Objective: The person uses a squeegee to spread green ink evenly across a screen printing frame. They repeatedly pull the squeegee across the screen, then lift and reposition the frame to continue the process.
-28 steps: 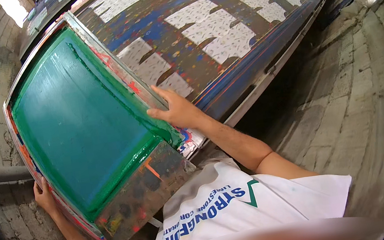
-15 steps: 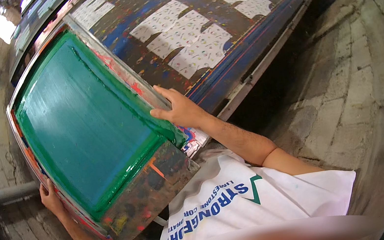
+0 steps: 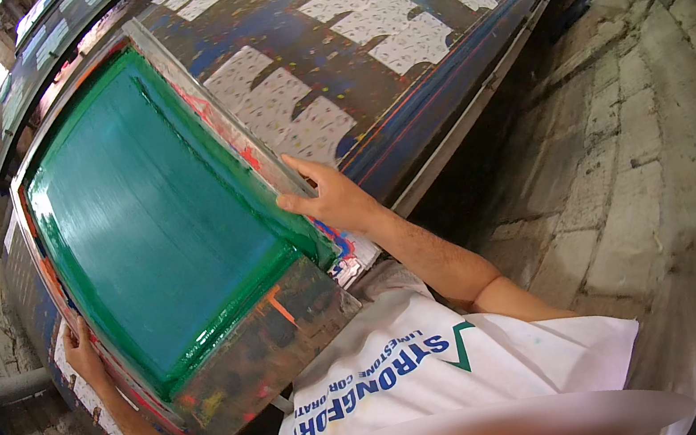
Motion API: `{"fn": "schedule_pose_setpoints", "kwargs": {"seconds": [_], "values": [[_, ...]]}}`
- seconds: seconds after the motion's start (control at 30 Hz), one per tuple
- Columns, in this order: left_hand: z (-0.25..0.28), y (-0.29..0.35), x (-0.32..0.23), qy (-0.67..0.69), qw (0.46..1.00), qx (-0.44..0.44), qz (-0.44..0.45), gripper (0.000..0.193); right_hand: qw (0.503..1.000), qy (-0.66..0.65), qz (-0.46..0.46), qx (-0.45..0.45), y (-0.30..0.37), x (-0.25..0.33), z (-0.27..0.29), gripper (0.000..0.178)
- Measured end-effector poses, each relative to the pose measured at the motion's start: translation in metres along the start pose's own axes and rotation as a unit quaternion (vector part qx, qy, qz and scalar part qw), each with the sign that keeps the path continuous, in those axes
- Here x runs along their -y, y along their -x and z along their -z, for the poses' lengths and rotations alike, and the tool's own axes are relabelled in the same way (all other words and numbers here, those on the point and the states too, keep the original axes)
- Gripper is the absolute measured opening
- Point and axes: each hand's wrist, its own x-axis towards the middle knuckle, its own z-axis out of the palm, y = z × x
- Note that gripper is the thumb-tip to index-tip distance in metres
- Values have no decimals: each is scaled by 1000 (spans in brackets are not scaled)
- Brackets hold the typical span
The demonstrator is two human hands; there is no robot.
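Observation:
A screen-printing frame [image 3: 218,121] with a pale, paint-stained rim lies in front of me at a slant. Its mesh [image 3: 153,210] is coated blue-green, with wet-looking green ink thick along the borders. A brown, paint-marked panel [image 3: 265,356] covers its near end. My left hand [image 3: 84,354] grips the left rim, its fingers partly hidden by the edge. On the opposite rim my right hand [image 3: 328,195] holds on, thumb over the inner edge. Whether the frame touches the surface below it I cannot tell.
A long dark printing table [image 3: 249,34], speckled with paint, runs away to the upper right. Rows of white printed fabric pieces [image 3: 378,24] lie on it. A worn block floor [image 3: 616,141] borders its right side. A grey pipe [image 3: 13,386] shows at left.
The frame and my view have shifted relative to the table. Table surface and white pieces now show beyond the frame's lower left. A near fabric piece is now partly covered. Both hands keep hold.

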Motion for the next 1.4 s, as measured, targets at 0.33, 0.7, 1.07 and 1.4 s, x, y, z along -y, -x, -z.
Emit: {"fn": "schedule_pose_setpoints", "kwargs": {"seconds": [0.33,0.7,1.07,1.4], "values": [[-175,8,-242,-72,996,21,-42,73,996,4,-39,-75,-14,-29,270,84],[-403,-3,-385,16,989,69,-131,59,977,58,-62,-197,-27,-94,427,84],[-551,4,-485,-44,992,43,-111,53,982,84,-39,-166,-130,-155,601,84],[-619,32,-600,11,996,-4,-86,52,985,90,-23,-142,-207,-152,736,78]]}}
